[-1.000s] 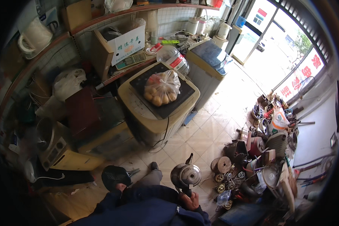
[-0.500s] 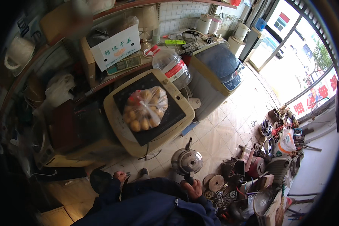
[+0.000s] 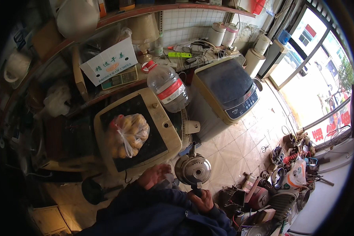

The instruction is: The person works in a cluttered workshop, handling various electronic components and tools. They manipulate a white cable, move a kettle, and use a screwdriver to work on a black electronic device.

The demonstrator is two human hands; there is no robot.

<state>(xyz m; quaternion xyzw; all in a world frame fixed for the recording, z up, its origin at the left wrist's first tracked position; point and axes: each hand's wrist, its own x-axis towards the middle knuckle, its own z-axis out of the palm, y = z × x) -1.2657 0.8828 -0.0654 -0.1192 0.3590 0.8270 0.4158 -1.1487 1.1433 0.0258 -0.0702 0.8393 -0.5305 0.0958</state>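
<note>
My right hand (image 3: 201, 201) is wrapped round the black handle of a shiny steel kettle (image 3: 185, 170). The kettle's spout points away from me and its lid is on. My left hand (image 3: 155, 176), slightly blurred, is raised just left of the kettle, fingers stretched toward it, apart from it and holding nothing. Beyond that hand, a clear plastic bag (image 3: 134, 135) of yellowish round produce lies on the dark top of a beige appliance (image 3: 167, 147).
A large clear water bottle (image 3: 167, 84) stands behind the beige appliance, with a fan (image 3: 190, 127) beside it. Farther right is a washing machine (image 3: 224, 88). Scrap parts and a ribbed hose (image 3: 285, 202) crowd the floor at right. A stool (image 3: 92, 190) is at lower left.
My left hand has risen from low by my side and moved right, close to the kettle. The right hand keeps its hold on the kettle. The view has shifted somewhat.
</note>
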